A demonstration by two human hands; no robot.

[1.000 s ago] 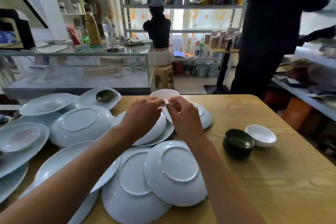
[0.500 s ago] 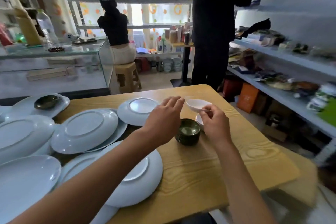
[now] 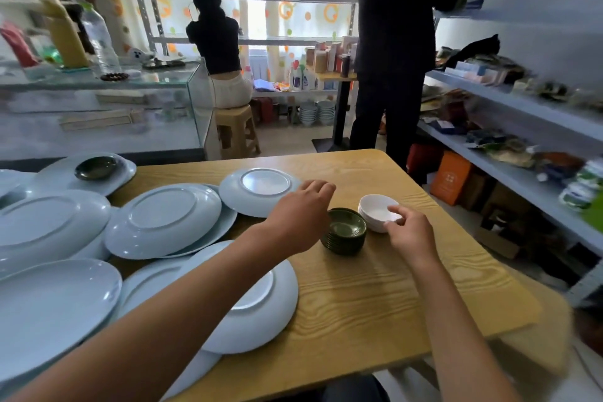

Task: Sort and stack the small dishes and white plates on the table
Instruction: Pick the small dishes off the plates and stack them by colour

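Observation:
On the wooden table (image 3: 375,297) a stack of small white dishes (image 3: 375,210) stands beside a stack of small dark green dishes (image 3: 346,232). My right hand (image 3: 411,235) pinches the near rim of the top white dish, which sits on its stack. My left hand (image 3: 301,214) hovers with loosely curled fingers just left of the green stack and holds nothing. Several pale plates lie upside down and overlapping on the left, among them one at the back (image 3: 257,189) and one under my left forearm (image 3: 261,307). A single green dish (image 3: 96,167) rests on a far-left plate.
A person in black (image 3: 391,42) stands just beyond the table's far right corner. Another person sits on a stool (image 3: 236,127) further back. A glass counter (image 3: 98,101) runs along the left. Grey shelves (image 3: 522,127) with goods line the right wall.
My right hand has carried the white dish from the plates over to the right and set it on the white stack. My left hand has let go and followed alongside.

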